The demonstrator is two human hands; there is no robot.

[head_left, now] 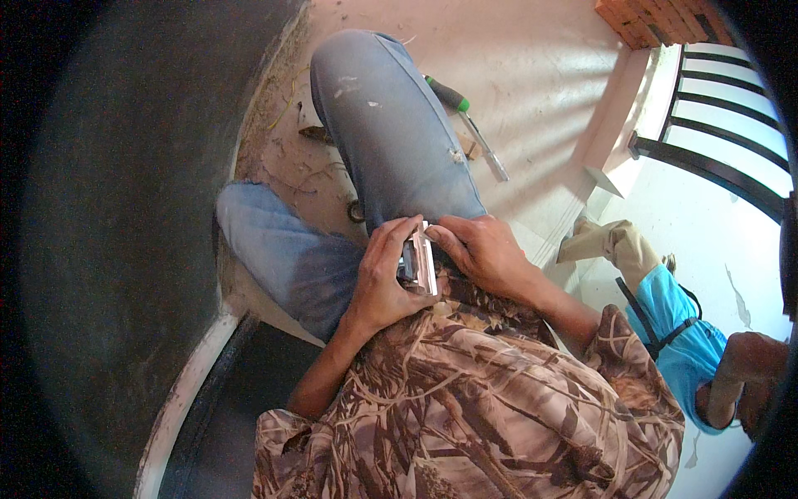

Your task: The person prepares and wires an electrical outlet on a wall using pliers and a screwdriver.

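Note:
A small, shiny metal case (422, 264), box-shaped and with a bright flat edge, is held in front of my belly. Wrapped around its left side and bottom are the thumb and fingers of my left hand (384, 279), which is closed. From the other side my right hand (484, 249) is also closed, its thumb and fingers pressed at the top corner of the case. Whatever else may be between those fingertips is hidden. Dark and silvery parts show inside the case, too small to name.
Beyond my raised knee, a screwdriver (470, 125) with a black and green handle lies on the dusty floor (532, 75). A dark ring (356, 211) and scraps lie between my legs. At right are a black metal railing (715, 162), bricks (657, 23) and another person in a blue shirt (677, 333).

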